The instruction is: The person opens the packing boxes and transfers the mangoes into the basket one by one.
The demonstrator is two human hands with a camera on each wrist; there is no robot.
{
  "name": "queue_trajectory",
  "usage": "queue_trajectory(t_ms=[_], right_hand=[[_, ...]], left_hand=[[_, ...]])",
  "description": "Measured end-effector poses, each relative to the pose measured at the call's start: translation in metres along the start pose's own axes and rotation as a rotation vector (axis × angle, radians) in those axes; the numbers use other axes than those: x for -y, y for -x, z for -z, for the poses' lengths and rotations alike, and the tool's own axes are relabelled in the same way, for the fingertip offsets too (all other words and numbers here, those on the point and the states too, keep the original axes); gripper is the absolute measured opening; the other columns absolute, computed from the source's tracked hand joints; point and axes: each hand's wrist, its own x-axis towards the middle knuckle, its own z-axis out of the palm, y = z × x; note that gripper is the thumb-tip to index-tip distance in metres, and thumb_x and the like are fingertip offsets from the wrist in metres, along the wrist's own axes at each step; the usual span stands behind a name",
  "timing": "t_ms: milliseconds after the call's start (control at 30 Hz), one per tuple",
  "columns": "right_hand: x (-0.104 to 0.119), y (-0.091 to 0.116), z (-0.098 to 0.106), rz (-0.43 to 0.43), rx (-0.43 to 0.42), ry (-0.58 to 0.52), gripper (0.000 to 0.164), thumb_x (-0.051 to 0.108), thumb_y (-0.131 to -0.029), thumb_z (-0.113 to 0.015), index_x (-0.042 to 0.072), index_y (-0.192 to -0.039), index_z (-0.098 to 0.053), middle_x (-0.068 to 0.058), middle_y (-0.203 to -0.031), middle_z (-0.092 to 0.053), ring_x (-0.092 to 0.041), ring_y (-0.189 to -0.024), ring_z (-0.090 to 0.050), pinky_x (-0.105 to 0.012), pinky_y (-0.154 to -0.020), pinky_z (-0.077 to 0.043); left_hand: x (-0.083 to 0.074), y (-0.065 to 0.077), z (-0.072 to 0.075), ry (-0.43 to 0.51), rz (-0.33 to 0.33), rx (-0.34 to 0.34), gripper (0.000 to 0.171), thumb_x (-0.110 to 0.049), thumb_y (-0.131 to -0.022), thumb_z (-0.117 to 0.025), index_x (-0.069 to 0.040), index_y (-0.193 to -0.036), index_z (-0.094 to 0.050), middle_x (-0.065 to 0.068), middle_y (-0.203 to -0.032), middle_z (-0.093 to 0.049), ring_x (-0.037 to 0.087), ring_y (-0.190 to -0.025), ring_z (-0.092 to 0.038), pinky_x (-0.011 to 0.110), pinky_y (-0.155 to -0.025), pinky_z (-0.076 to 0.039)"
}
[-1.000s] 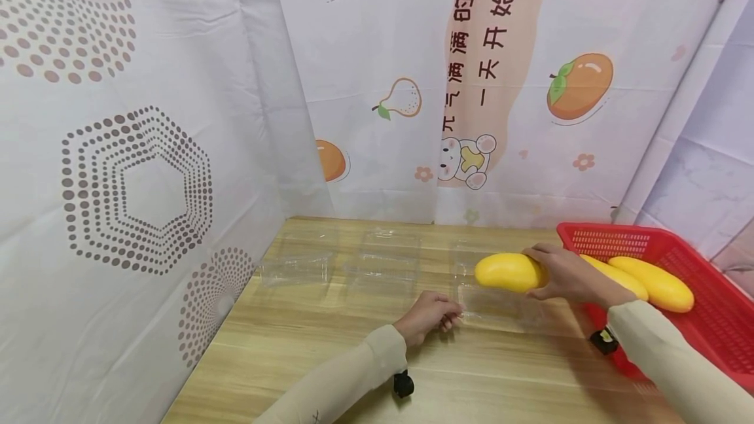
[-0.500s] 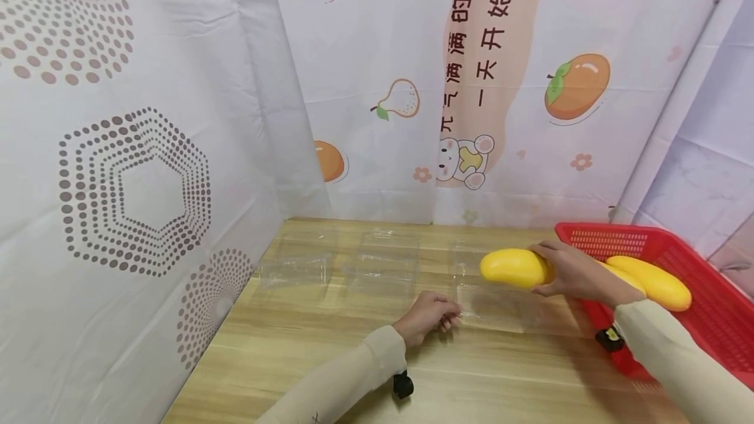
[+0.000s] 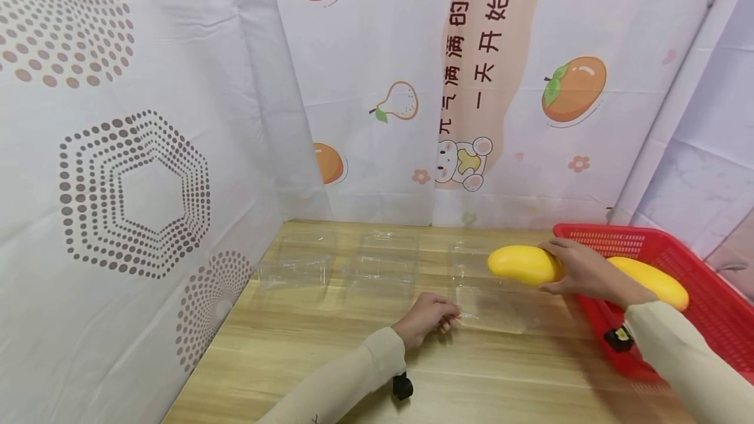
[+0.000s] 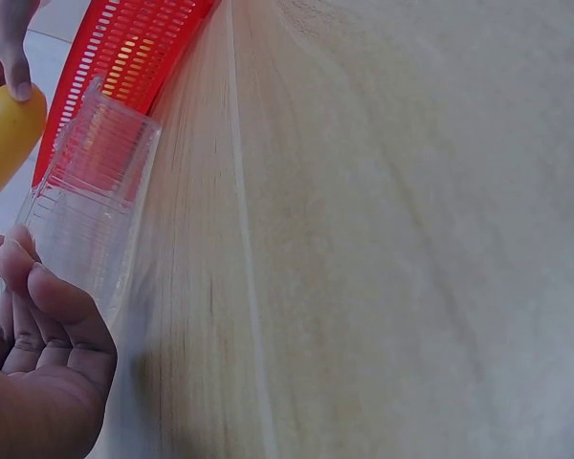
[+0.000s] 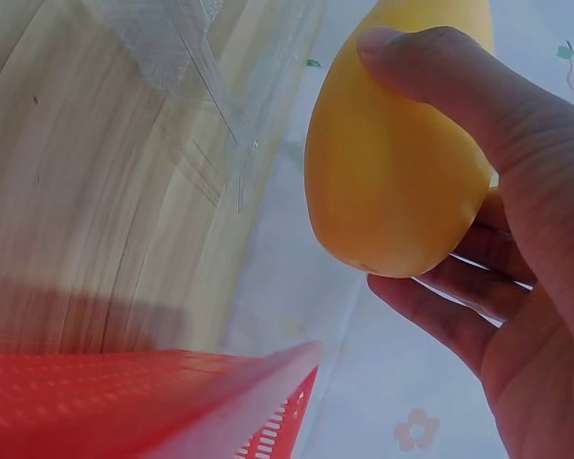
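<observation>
My right hand (image 3: pixel 580 270) grips a smooth yellow mango (image 3: pixel 521 264) by its right end. It holds the mango in the air above the right-hand clear plastic box (image 3: pixel 495 309), just left of the red basket's rim. In the right wrist view the thumb (image 5: pixel 430 57) lies on one side of the mango, with the other fingers curled round beneath. At the same box's near left corner is my left hand (image 3: pixel 427 319). Its thumb and fingertips pinch the box's edge, as the left wrist view shows.
The red basket (image 3: pixel 715 319) stands at the right with another yellow mango (image 3: pixel 650 280) in it, partly behind the right forearm. Two more clear plastic boxes (image 3: pixel 383 270) (image 3: pixel 297 273) stand left on the wooden table (image 3: pixel 283 352). Printed curtains (image 3: pixel 365 51) hang behind and at the left.
My right hand has moved a little to the right and up with the mango, closer to the basket. The left hand stays at the box corner.
</observation>
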Motion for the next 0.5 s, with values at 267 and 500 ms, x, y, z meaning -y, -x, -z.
queue_trajectory(t_ms=[267,500], right_hand=[[-0.008,0.007,0.005,-0.026,-0.023,-0.003,0.083,0.048,-0.068,-0.096,0.003,-0.130,-0.064,-0.009,-0.114,-0.065,-0.029,-0.101,-0.059,-0.058,-0.087,-0.054],[-0.011,0.015,0.011,-0.063,-0.009,-0.017,0.089,0.053,-0.069,-0.093,0.000,-0.134,-0.062,-0.016,-0.121,-0.064,-0.035,-0.107,-0.058,-0.063,-0.089,-0.053]], left_hand=[[0.000,-0.001,0.000,0.001,-0.009,0.001,0.014,-0.009,-0.095,-0.070,0.004,-0.092,-0.074,0.008,-0.075,-0.068,0.009,-0.057,-0.052,0.021,-0.054,-0.043],[0.001,0.000,0.001,0.003,-0.014,0.014,0.018,-0.010,-0.095,-0.070,0.007,-0.096,-0.073,0.007,-0.075,-0.068,0.009,-0.058,-0.052,0.021,-0.055,-0.043]])
